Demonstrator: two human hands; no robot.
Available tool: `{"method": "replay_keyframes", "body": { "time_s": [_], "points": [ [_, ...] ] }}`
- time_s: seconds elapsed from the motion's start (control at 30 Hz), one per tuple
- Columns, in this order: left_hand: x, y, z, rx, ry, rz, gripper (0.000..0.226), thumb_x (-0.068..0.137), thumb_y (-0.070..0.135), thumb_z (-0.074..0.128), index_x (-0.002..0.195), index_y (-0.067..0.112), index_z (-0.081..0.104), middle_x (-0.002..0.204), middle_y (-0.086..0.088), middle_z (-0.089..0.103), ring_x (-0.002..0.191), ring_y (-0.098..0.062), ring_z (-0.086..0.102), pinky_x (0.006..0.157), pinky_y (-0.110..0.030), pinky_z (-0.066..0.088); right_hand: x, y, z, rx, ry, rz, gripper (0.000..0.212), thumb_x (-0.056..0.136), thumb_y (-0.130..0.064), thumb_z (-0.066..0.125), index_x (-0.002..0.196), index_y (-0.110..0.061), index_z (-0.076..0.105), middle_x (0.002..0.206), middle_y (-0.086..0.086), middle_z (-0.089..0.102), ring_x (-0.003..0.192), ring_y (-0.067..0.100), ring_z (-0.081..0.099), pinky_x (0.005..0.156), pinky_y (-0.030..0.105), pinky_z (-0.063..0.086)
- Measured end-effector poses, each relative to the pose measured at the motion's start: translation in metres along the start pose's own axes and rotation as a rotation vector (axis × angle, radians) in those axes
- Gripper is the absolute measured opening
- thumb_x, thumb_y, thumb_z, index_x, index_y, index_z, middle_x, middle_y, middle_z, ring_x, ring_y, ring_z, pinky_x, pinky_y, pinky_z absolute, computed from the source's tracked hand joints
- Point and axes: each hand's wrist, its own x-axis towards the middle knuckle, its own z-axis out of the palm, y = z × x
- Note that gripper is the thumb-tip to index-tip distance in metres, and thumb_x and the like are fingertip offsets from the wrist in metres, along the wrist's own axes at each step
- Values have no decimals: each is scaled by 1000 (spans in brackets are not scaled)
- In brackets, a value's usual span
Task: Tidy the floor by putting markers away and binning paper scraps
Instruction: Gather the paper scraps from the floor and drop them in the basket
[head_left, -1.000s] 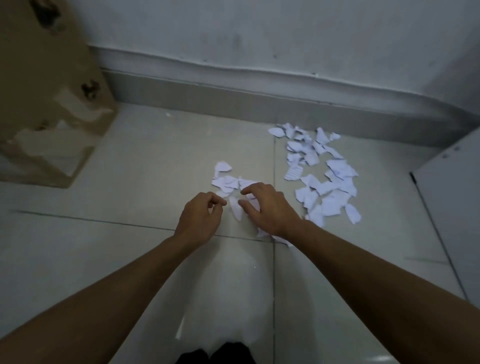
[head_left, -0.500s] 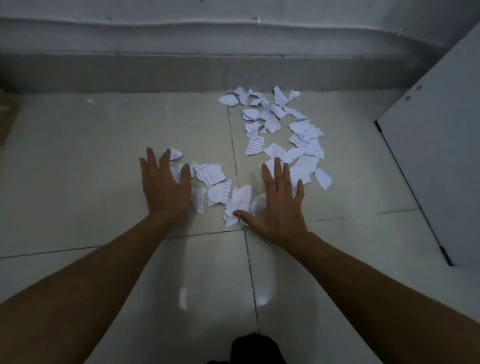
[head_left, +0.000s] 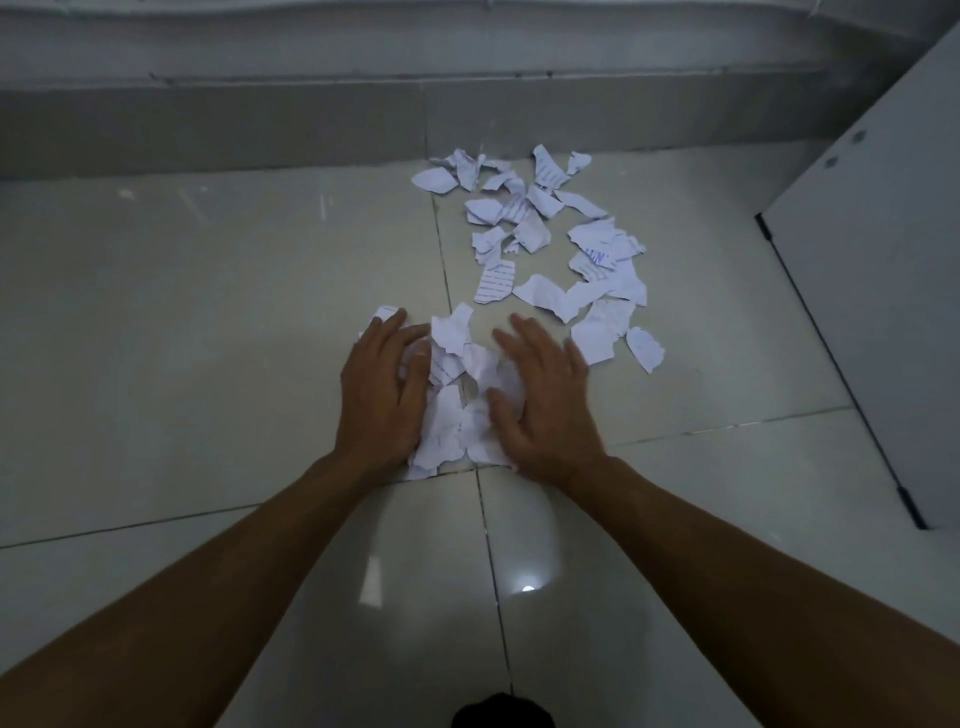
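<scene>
Fingers (head_left: 384, 338): straight, held close, pressing inward. Left hand (head_left: 382, 400), right hand (head_left: 543, 405): two, nearer together than half a second ago. Heap of paper scraps (head_left: 462, 415) between them: one, formerly spread flat. Loose scraps (head_left: 545, 296) beyond, on floor (head_left: 208, 312): overlapping, uncountable. White panel (head_left: 872, 312): one, right.

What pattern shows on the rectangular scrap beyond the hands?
Scrap: white with bluish ruled lines; head view.

Indoor room corner: glossy tiled floor (head_left: 208, 312), grey skirting (head_left: 260, 124) along wall (head_left: 363, 36), white cabinet panel (head_left: 883, 270) right.
</scene>
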Motion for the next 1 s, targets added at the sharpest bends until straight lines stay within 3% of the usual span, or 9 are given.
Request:
{"method": "replay_keyframes", "body": {
  "time_s": [0.1,0.2,0.33,0.47,0.57,0.67,0.83,0.93,1.0],
  "points": [
    [-5,-4,-7,88,18,34,51,100,43,38,143,18,47,157,-4,37,149,-24,25,119,-54,21,11,23,-12,-131,32,225,59,99,-42,36,152,-16,33,164,7,22,153,24,13,122,52,6],
    [-16,-6,-7,238,-82,88,71,93,60,38,153,23,29,165,-1,19,153,-24,9,121,-54,14,22,33,-14,-169,-118,374,63,104,-48,28,158,-18,18,167,7,8,154,25,0,123,50,-1],
    [-28,0,9,411,-226,173,91,83,77,39,157,28,18,167,-1,4,153,-22,-4,120,-49,6,17,17,-10,-110,-205,164,59,102,-48,23,153,-20,34,163,6,27,151,23,18,121,47,11],
    [-21,7,24,454,-287,226,89,82,78,39,156,30,22,166,-5,7,153,-25,-3,120,-53,9,15,17,-18,-75,13,70,51,99,-43,35,140,-19,53,150,6,49,139,22,42,115,50,24],
    [-12,10,31,508,-299,230,80,87,75,38,154,35,24,167,-2,7,153,-25,-3,119,-55,12,28,40,-28,-176,138,271,52,101,-46,34,147,-21,42,159,6,33,149,24,24,119,53,12],
    [-5,12,35,501,-304,229,74,90,72,31,154,34,27,166,-1,10,153,-23,-3,120,-54,11,33,64,-33,-133,34,571,63,102,-56,27,155,-23,24,167,6,12,154,25,4,121,55,3],
    [6,25,35,323,-269,232,60,98,55,31,150,26,38,160,-1,31,150,-20,20,120,-49,17,0,56,-22,9,-198,226,83,93,-68,32,159,-22,12,168,2,4,154,19,-3,123,48,-2],
    [13,29,25,317,-66,286,53,98,48,36,139,19,54,144,-3,54,129,-26,49,101,-44,38,-17,44,-19,106,-176,121,101,83,-75,49,159,-23,9,168,0,4,155,19,0,124,47,5],
    [18,23,15,374,91,271,48,97,47,36,133,22,58,137,-1,58,118,-28,51,89,-40,35,-27,41,-18,63,-188,67,114,76,-81,55,159,-23,3,168,1,-2,155,21,-4,123,50,7]
  ]
}}
